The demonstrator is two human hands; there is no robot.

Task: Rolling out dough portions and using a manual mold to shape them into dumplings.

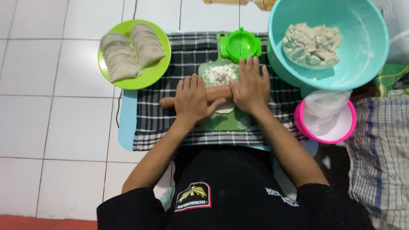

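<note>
Rolling pin [215,94] lies crosswise on the green cutting board [226,121] over pale dough [225,110] — I see my left hand [192,100] and right hand [251,85] flat, fingers spread, pressing it down evenly.

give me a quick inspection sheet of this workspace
surface: white tiled floor, checked cloth over a light blue mat
job's things: rolling pin across dough on green board; flour pile; green dumpling press
clutter: green plate of shaped dumplings; teal bowl of dough lumps; pink bowl with plastic bag; striped cloth
hands: left hand and right hand flat on the pin
cables: thin dark cable beside the plate
surroundings: nothing seen
</note>
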